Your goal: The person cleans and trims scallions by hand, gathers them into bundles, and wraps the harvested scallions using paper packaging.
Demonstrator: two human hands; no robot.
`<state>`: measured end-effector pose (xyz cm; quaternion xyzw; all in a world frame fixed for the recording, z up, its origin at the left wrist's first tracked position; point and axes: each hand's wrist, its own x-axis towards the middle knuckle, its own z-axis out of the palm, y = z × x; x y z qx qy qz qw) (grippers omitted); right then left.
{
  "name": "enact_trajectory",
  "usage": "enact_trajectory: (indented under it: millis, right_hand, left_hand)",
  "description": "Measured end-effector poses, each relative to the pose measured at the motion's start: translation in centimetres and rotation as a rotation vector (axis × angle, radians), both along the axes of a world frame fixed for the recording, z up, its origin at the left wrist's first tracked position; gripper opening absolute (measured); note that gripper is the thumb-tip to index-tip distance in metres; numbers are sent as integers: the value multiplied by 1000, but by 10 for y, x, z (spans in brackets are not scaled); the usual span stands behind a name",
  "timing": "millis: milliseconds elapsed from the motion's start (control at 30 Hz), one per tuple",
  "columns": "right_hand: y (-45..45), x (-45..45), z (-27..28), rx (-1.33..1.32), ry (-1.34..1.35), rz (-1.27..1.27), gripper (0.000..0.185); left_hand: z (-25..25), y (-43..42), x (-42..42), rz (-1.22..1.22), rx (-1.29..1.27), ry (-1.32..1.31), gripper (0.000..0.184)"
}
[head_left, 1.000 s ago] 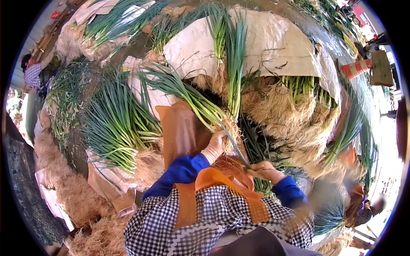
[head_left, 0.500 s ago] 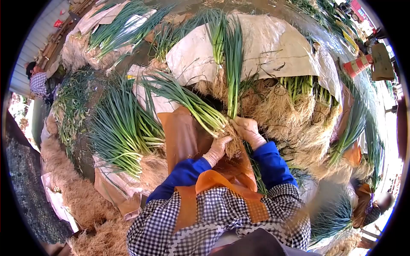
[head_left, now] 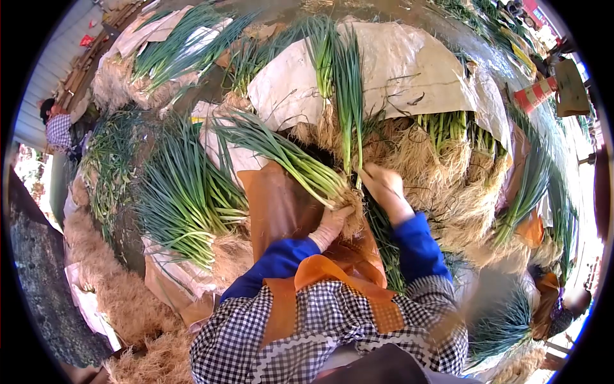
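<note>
My left hand (head_left: pixel 334 225) is closed around the root end of a bunch of green onions (head_left: pixel 291 157). That bunch slants up to the left over my orange apron (head_left: pixel 275 198), its tan roots hanging beside my fingers. My right hand (head_left: pixel 384 185) is to the right of the roots, its fingers closed at the lower end of upright green onions (head_left: pixel 348 89). Those leaves rest on a pale sheet (head_left: pixel 416 70), beside another small bunch (head_left: pixel 323 57). Exactly how many stalks the right fingers grip is hidden.
A large pile of green onions (head_left: pixel 185 185) lies to my left. Rooted bundles (head_left: pixel 422 166) stick out under the sheet at right. Loose roots (head_left: pixel 115 281) cover the lower left. Another person (head_left: pixel 59 128) is at the far left, and a striped red-white object (head_left: pixel 536 94) stands at right.
My right hand has shifted right and slightly up, away from the left hand's bunch. My left hand and its bunch have moved a little to the right.
</note>
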<state>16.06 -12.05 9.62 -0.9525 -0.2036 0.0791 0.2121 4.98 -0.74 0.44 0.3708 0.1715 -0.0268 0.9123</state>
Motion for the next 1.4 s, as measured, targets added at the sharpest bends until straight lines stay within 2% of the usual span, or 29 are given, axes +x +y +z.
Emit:
enact_trajectory:
  millis: [67,167,200,233,267,333,367,400,433,500,533,567,600,633,667,700,767,800,833,867,900,933,1000,1067,1200,1267,1333,1367,1400]
  right_hand:
    - [41,39,-8,70,-236,85,40]
    - [95,96,-58,-500,-135,188,26]
    - [106,108,-87,-612,-138,174,23]
    - [106,101,-67,-604,-139,157,20]
    - [98,94,-48,-610,-137,158,20]
    - [83,80,-18,-282,99,195,16]
    - [83,65,-13,-201,291,67,23]
    - [58,46,-22,279,592,122,34]
    - [35,18,-23,709,677,305,36]
    - [-12,-35,-18,821,834,256,34]
    - [-45,-57,-22,1029,931,364,35]
    - [-75,-80,-6,997,1088,212,31]
    - [-111,-94,-26,1147,1143,290,24]
    - [-134,-107,-9,556,1111,-2,21]
    - [-160,-115,-39,147,1208,1,21]
    - [-216,-132,-95,-72,570,356,19]
    - [-222,-120,-131,-505,108,601,20]
    - [-166,-81,-123,-722,330,537,23]
    - [-111,-60,-64,-546,204,321,26]
    - [-71,-50,-24,75,321,-230,27]
    - [-51,-31,-43,250,163,-274,26]
    - [-31,-8,-56,520,343,-397,25]
    - [5,6,-46,700,253,-274,24]
    - [20,17,-41,572,204,-82,22]
    - [38,11,-34,494,159,-123,22]
    - [47,8,-54,847,216,-144,24]
    - [48,-7,-29,1309,719,-386,23]
    - [50,-2,-50,1461,831,-425,28]
    - [45,0,-69,1371,853,-381,33]
  left_hand:
    - [-17,-9,-6,-2,174,-100,42]
    - [-13,-11,-6,15,148,-182,41]
    - [-39,-10,-4,19,349,-201,41]
    - [-53,-10,-3,23,548,-216,40]
    - [-46,-10,-4,23,543,-214,40]
    - [-23,-5,-5,12,394,-168,39]
    - [-40,-7,-2,38,126,-142,38]
    - [-28,-1,-1,37,125,-141,38]
    - [-9,9,-2,-24,19,-89,36]
    - [-19,19,-1,-83,-167,-62,29]
    - [-30,23,-1,-78,-170,-59,29]
    - [-37,26,-3,-79,-215,50,26]
    - [-39,29,-2,-83,-258,153,24]
    - [-36,29,-2,-37,-276,145,23]
    - [-32,33,-2,-96,-277,154,25]
    - [-23,34,-5,-114,-310,166,26]
    - [-14,35,0,-118,-359,170,28]
    - [-14,33,-3,-99,-385,175,28]
    - [-36,38,-6,-145,-369,147,35]
    - [-26,39,-8,-146,-363,147,35]
    - [-6,40,-9,-128,-452,138,39]
    - [7,41,-9,-109,-540,130,42]
    - [-1,52,-7,-112,-539,114,48]
    - [-15,61,-13,-235,-457,61,49]
    - [-38,66,-14,-218,-378,-12,54]
    - [-14,58,-18,-183,-447,32,53]
    - [5,54,-13,-44,-652,-109,48]
    - [-9,62,-9,-224,-825,-307,41]
    - [-23,68,-10,-230,-733,-225,38]
